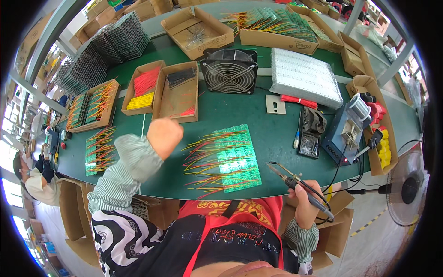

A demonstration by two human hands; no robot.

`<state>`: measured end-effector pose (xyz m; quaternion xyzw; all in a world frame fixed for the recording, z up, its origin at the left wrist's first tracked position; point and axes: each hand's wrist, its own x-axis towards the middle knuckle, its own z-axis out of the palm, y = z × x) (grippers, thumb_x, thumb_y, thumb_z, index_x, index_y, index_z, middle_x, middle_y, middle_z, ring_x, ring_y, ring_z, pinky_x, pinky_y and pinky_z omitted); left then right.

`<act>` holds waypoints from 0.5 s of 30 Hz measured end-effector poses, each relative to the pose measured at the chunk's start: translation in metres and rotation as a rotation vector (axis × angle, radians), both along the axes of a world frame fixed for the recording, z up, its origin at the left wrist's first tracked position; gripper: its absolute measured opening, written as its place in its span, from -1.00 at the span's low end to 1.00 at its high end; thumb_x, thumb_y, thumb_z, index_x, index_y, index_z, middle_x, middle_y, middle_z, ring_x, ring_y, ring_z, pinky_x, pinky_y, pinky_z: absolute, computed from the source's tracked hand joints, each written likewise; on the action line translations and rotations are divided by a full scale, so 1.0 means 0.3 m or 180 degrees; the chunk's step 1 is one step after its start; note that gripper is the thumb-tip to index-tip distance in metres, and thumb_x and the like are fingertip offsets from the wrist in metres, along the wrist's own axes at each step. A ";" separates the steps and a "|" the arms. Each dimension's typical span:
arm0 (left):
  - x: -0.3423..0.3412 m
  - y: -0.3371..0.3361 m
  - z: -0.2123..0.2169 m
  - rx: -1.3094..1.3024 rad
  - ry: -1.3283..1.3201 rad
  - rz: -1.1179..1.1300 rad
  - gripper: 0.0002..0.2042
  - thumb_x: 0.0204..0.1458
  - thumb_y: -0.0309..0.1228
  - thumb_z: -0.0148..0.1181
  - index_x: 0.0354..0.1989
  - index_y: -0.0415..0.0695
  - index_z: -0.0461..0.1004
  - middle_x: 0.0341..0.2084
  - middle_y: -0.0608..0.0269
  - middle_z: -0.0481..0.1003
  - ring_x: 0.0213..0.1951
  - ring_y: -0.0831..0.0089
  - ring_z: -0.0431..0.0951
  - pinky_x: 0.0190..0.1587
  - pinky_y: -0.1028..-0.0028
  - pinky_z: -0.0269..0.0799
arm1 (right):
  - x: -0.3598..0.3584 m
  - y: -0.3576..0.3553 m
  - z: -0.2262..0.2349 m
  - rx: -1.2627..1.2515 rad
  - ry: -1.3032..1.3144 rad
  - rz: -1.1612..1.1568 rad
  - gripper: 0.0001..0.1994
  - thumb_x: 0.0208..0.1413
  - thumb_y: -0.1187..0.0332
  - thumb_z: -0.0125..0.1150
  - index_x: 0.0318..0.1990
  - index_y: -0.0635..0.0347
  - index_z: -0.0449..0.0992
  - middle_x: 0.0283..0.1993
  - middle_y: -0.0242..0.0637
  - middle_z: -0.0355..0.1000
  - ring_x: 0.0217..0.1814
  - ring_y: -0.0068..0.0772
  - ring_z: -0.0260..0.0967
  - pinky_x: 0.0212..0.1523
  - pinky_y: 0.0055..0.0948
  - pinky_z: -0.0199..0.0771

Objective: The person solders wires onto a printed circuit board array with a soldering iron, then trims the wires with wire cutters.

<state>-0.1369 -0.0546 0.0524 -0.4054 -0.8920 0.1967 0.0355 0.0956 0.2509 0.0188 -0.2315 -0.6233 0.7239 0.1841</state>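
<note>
My right hand [306, 203] is wrapped round a soldering iron [302, 188] with a thin feed tube along its tip, held over the table's front edge. Left of its tip lies a green circuit board panel [239, 159], with red and yellow wires [200, 161] sticking out to the left. My left hand [164, 137] is raised in front of a cardboard tray [173, 101] that holds black wires [181, 77] and a few short red ones. Motion blurs that hand and its fingers cannot be made out. Another wired board panel [98, 151] lies beyond my left sleeve.
A black fan [230, 71] stands mid-table beside a bubble-wrapped stack [304, 76]. The blue solder-feed machine [344, 134] is at right, its cables hanging over the edge. Boxes of red and yellow wires [140, 100] and wired boards [92, 105] line the left. A person [39, 177] sits far left.
</note>
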 end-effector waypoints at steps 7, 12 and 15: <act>0.095 -0.082 -0.181 -0.0358 -0.0095 0.0365 -0.95 -0.28 -0.50 0.11 -0.59 -0.12 0.49 -0.58 0.19 0.45 -0.43 0.29 0.51 -0.48 0.35 0.44 | 0.019 -0.002 -0.006 -0.0033 0.0033 0.0067 -0.89 -0.01 0.55 0.12 -0.31 0.40 0.37 -0.42 -0.13 0.45 -0.43 -0.43 0.45 -0.37 -0.49 0.52; 0.085 -0.054 -0.019 0.0110 -0.0220 0.0256 -0.91 -0.17 -0.50 0.09 -0.45 -0.14 0.49 -0.53 0.17 0.45 -0.45 0.20 0.49 -0.43 0.25 0.42 | 0.037 0.000 -0.012 -0.0058 0.0119 0.0026 -0.88 -0.01 0.55 0.13 -0.31 0.40 0.37 -0.40 -0.14 0.45 -0.42 -0.42 0.46 -0.37 -0.49 0.52; 0.112 -0.001 0.014 0.1943 -0.1040 0.0028 -0.91 -0.07 -0.41 0.17 -0.45 -0.15 0.46 -0.53 0.17 0.45 -0.42 0.23 0.50 -0.41 0.32 0.39 | 0.041 -0.007 -0.013 -0.0051 0.0055 0.0012 -0.87 -0.01 0.55 0.13 -0.30 0.40 0.38 -0.40 -0.14 0.45 -0.42 -0.42 0.46 -0.37 -0.49 0.52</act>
